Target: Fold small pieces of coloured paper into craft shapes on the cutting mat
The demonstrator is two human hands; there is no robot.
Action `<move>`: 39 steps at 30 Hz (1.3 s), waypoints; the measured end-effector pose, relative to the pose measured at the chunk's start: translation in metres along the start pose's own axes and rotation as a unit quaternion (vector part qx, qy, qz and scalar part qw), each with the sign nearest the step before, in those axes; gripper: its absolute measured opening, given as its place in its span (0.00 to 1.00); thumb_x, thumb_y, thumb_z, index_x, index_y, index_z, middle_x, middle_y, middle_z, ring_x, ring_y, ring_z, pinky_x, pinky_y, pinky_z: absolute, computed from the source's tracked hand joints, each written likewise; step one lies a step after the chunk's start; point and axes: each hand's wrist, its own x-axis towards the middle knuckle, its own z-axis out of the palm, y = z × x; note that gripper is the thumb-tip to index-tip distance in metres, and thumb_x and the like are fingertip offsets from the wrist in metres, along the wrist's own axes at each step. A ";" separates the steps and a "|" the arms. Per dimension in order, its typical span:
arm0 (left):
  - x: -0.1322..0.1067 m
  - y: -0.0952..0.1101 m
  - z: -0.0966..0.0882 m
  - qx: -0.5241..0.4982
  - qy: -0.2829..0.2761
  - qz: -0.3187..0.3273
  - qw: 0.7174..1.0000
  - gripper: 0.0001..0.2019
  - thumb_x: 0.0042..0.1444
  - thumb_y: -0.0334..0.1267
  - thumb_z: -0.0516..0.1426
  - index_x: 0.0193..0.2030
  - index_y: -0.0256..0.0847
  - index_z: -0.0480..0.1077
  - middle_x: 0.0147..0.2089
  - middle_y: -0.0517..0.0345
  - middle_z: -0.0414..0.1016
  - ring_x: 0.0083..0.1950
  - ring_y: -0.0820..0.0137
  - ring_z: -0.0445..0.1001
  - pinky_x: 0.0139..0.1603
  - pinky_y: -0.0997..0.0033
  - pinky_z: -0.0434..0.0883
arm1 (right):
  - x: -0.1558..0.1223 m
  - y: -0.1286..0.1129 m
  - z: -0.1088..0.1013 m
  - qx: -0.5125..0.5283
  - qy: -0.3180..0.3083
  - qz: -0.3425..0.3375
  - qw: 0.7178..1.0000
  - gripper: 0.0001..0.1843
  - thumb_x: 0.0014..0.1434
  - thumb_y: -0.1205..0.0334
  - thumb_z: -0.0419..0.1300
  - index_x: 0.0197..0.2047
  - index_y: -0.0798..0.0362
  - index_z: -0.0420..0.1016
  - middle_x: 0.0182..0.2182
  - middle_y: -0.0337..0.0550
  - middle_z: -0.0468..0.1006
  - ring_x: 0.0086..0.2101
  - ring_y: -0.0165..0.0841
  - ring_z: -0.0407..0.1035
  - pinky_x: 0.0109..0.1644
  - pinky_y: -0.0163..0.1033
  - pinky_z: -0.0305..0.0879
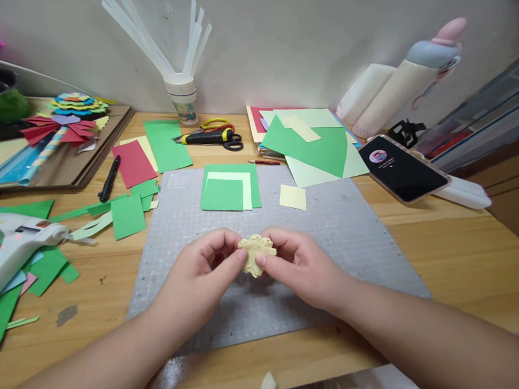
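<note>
A small pale yellow folded paper flower (256, 253) is pinched between both hands just above the grey cutting mat (329, 232). My left hand (206, 267) grips its left side with thumb and curled fingers. My right hand (293, 261) holds its right side the same way. Behind the hands on the mat lie stacked green and light green paper rectangles (230, 187) and a small yellow paper square (292, 197).
A white glue gun (18, 242) and green paper scraps lie at left, with a black pen (109, 178) and a red sheet (133, 163). Scissors (212, 135), a paper cup of glue sticks (183, 98), stacked coloured sheets (312, 141), a phone (401, 168) and a bottle (404, 87) line the back.
</note>
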 end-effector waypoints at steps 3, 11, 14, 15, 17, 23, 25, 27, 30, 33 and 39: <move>0.001 0.001 0.000 -0.022 0.002 -0.005 1.000 0.06 0.55 0.39 0.57 0.30 0.40 0.68 0.27 0.64 0.66 0.30 0.74 0.63 0.31 0.75 0.61 | 0.000 0.002 -0.001 0.009 -0.003 0.002 1.000 0.07 0.57 0.61 0.57 0.29 0.54 0.67 0.25 0.36 0.66 0.27 0.27 0.59 0.29 0.33 0.56; -0.001 -0.003 0.000 -0.057 0.002 0.016 0.998 0.06 0.54 0.40 0.58 0.36 0.42 0.68 0.31 0.63 0.68 0.33 0.73 0.66 0.34 0.74 0.65 | 0.000 -0.002 -0.005 -0.036 0.057 -0.054 0.996 0.06 0.56 0.65 0.57 0.27 0.54 0.68 0.23 0.35 0.67 0.25 0.26 0.60 0.28 0.32 0.57; -0.001 -0.006 -0.002 -0.008 0.018 0.059 0.998 0.03 0.55 0.38 0.58 0.36 0.44 0.68 0.33 0.62 0.68 0.35 0.71 0.67 0.34 0.72 0.65 | 0.000 -0.002 -0.005 -0.071 0.050 -0.075 0.993 0.05 0.56 0.63 0.58 0.30 0.53 0.70 0.25 0.36 0.69 0.28 0.28 0.63 0.32 0.33 0.60; -0.001 -0.006 -0.004 0.016 0.027 0.085 0.996 0.01 0.56 0.36 0.57 0.35 0.44 0.68 0.33 0.62 0.68 0.35 0.71 0.67 0.34 0.72 0.64 | 0.000 -0.002 -0.006 -0.066 0.043 -0.084 0.993 0.04 0.56 0.62 0.59 0.33 0.53 0.71 0.28 0.38 0.71 0.31 0.29 0.65 0.35 0.34 0.63; -0.001 -0.006 -0.007 0.068 0.049 0.156 0.984 0.03 0.57 0.32 0.56 0.35 0.45 0.69 0.34 0.62 0.69 0.36 0.71 0.68 0.36 0.71 0.65 | 0.000 0.000 -0.008 -0.008 0.042 -0.093 0.995 0.11 0.58 0.56 0.58 0.43 0.51 0.70 0.38 0.42 0.73 0.38 0.32 0.67 0.41 0.37 0.65; -0.004 0.000 -0.011 0.203 0.068 0.282 0.935 0.13 0.55 0.22 0.53 0.34 0.47 0.69 0.41 0.61 0.69 0.44 0.71 0.69 0.43 0.71 0.66 | 0.005 0.003 -0.010 0.210 -0.066 0.101 0.970 0.17 0.60 0.48 0.53 0.34 0.55 0.68 0.26 0.41 0.72 0.22 0.28 0.68 0.16 0.28 0.54; -0.004 0.000 -0.009 0.196 0.087 0.268 0.939 0.13 0.55 0.23 0.54 0.37 0.48 0.70 0.45 0.60 0.69 0.46 0.70 0.69 0.44 0.71 0.67 | 0.006 0.002 -0.009 0.214 -0.070 0.128 0.966 0.13 0.57 0.53 0.57 0.31 0.56 0.68 0.23 0.40 0.72 0.19 0.26 0.67 0.15 0.26 0.50; -0.003 -0.001 -0.008 0.132 0.119 0.204 0.963 0.12 0.56 0.27 0.55 0.43 0.48 0.68 0.46 0.60 0.68 0.43 0.70 0.69 0.41 0.71 0.67 | 0.006 0.000 -0.007 0.186 -0.025 0.117 0.975 0.12 0.56 0.55 0.59 0.30 0.56 0.67 0.23 0.38 0.72 0.19 0.24 0.66 0.16 0.26 0.50; 0.000 -0.004 -0.006 -0.029 0.084 0.049 0.995 0.06 0.59 0.39 0.55 0.43 0.45 0.67 0.36 0.61 0.70 0.30 0.73 0.67 0.29 0.74 0.66 | 0.005 -0.002 -0.004 0.120 0.025 0.083 0.989 0.12 0.56 0.55 0.60 0.29 0.55 0.67 0.23 0.37 0.72 0.20 0.23 0.64 0.18 0.27 0.52; 0.003 -0.006 -0.006 -0.108 0.015 -0.049 0.993 0.09 0.55 0.44 0.59 0.35 0.41 0.68 0.26 0.64 0.68 0.24 0.76 0.62 0.24 0.77 0.61 | 0.004 -0.003 -0.001 0.079 0.013 0.059 0.995 0.12 0.56 0.55 0.60 0.28 0.55 0.67 0.23 0.36 0.70 0.21 0.23 0.63 0.20 0.28 0.54; 0.006 -0.006 -0.006 -0.107 0.030 -0.075 0.991 0.10 0.50 0.43 0.63 0.30 0.39 0.70 0.21 0.66 0.66 0.22 0.78 0.60 0.23 0.78 0.59 | 0.004 -0.001 -0.001 0.076 0.019 0.062 0.995 0.15 0.56 0.52 0.60 0.28 0.54 0.66 0.23 0.36 0.71 0.21 0.24 0.65 0.20 0.29 0.55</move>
